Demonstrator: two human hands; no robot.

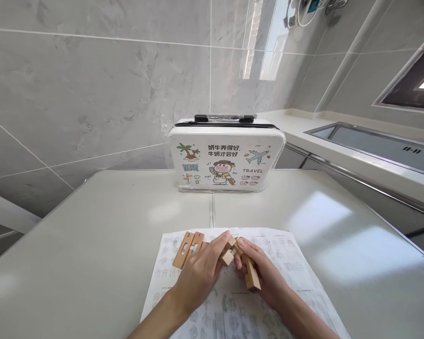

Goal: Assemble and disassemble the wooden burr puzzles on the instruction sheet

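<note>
Both my hands meet over a printed instruction sheet point(286, 256) near the table's front edge. My left hand point(199, 275) is closed, its fingertips pinching a small cluster of wooden puzzle blocks point(229, 252). My right hand point(259, 273) grips the same cluster from the right, and one longer wooden bar point(251, 275) sticks out under its fingers toward me. Two notched wooden bars point(188, 248), one marked with a 2, lie flat on the sheet just left of my left hand.
A small white suitcase point(226, 157) with cartoon travel pictures and a black handle stands wrapped in plastic at the table's far edge against the grey tiled wall. A counter with a sunken steel sink point(374, 146) runs along the right.
</note>
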